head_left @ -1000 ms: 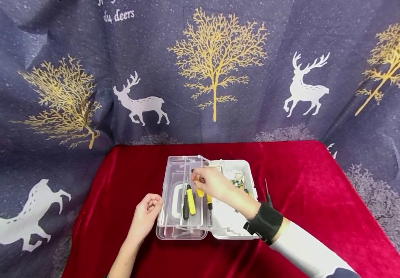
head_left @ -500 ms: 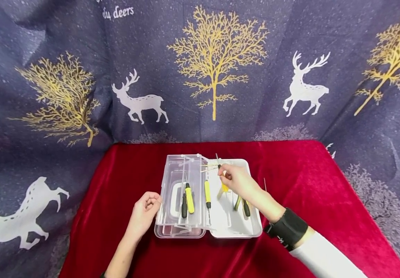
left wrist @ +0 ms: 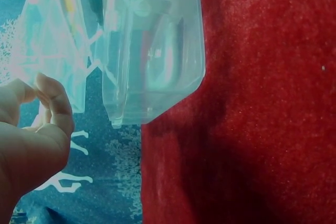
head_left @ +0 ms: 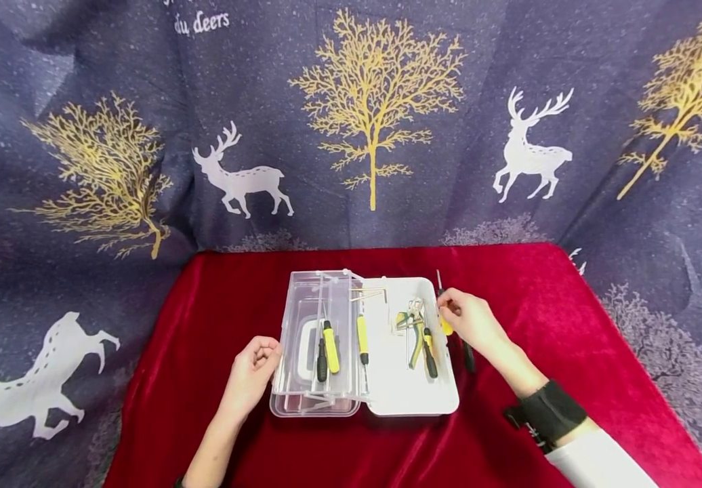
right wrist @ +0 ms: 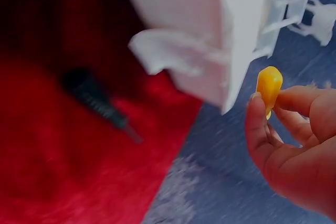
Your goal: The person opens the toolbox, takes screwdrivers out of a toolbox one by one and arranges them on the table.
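My left hand [head_left: 255, 366] has its fingers curled at the left edge of the clear tray [head_left: 285, 325]; in the left wrist view the fingers [left wrist: 55, 98] pinch at the tray's edge. The right hand [head_left: 469, 318] holds a screwdriver [head_left: 445, 325] by its yellow handle, just beyond the right rim of the white toolbox base [head_left: 387, 400]. Its shaft points away from me, and the handle end [right wrist: 270, 82] shows between thumb and fingers in the right wrist view. Below that hand lies a black-handled screwdriver [head_left: 469, 358] on the red cloth.
In the tray lie a yellow screwdriver [head_left: 331, 349] and a black one [head_left: 322, 360]. Another yellow-and-black screwdriver [head_left: 362, 339] lies along the middle. The white base holds pliers [head_left: 415, 346], a yellow-and-black screwdriver [head_left: 429, 356] and hex keys [head_left: 375, 291]. Red cloth [head_left: 509, 285] surrounds the box.
My right hand has carried the yellow screwdriver rightward, from above the clear tray across the white base to past its right rim. The left hand stays at the tray's edge.
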`<control>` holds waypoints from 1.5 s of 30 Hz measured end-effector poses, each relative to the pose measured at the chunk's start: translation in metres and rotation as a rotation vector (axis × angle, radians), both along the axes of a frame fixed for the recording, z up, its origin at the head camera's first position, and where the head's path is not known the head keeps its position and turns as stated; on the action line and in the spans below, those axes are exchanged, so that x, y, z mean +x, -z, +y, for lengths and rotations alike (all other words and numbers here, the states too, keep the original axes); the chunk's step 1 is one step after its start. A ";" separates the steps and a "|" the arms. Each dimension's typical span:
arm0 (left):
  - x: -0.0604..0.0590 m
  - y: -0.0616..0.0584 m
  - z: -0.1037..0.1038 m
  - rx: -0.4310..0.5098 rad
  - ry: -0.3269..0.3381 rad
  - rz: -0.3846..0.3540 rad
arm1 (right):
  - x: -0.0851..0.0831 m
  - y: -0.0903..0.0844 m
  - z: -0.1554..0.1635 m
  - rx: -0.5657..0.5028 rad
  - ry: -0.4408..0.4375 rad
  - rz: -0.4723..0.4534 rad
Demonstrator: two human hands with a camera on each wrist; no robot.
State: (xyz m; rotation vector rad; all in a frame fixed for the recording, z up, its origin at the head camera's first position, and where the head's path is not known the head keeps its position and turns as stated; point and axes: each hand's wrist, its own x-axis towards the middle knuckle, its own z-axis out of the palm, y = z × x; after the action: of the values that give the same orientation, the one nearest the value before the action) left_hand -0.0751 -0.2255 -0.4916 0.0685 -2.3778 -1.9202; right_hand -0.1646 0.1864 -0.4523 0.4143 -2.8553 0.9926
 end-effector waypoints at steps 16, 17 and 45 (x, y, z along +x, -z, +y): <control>0.001 -0.002 0.001 0.009 0.011 0.029 | 0.026 0.047 0.060 0.042 0.124 -0.079; 0.000 -0.001 0.001 0.009 0.012 0.028 | 0.027 0.051 0.060 0.040 0.127 -0.087; 0.000 0.003 -0.003 0.025 0.012 0.014 | 0.030 0.070 0.063 0.090 0.182 -0.177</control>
State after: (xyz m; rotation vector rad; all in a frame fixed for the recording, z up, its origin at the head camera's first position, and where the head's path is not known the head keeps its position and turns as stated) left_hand -0.0754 -0.2282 -0.4947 0.0423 -2.3511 -1.9496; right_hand -0.1347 0.2495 -0.5219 0.0733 -3.0355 0.9133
